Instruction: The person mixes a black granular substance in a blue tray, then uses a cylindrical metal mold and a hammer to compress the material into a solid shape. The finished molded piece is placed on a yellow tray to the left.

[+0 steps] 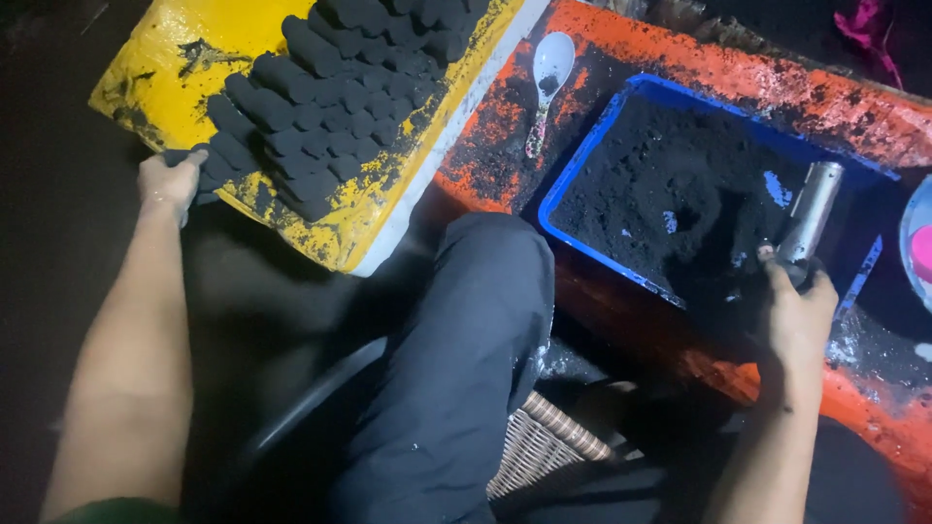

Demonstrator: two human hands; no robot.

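Note:
My left hand (171,182) reaches out to the near-left corner of a yellow board (184,49), its fingers closed on a black cylinder at the end of the rows of black cylinders (330,97) laid across the board. My right hand (798,311) grips a shiny metal tube (814,209), held upright and slightly tilted over the right side of a blue tray (573,175) filled with black powder (680,194).
A white spoon (546,82) with a patterned handle lies on the orange, soot-stained surface (699,68) between board and tray. My dark-trousered knee (476,320) rises between my arms. A woven seat edge (544,446) shows below. A pink-and-blue object (917,252) sits at the right edge.

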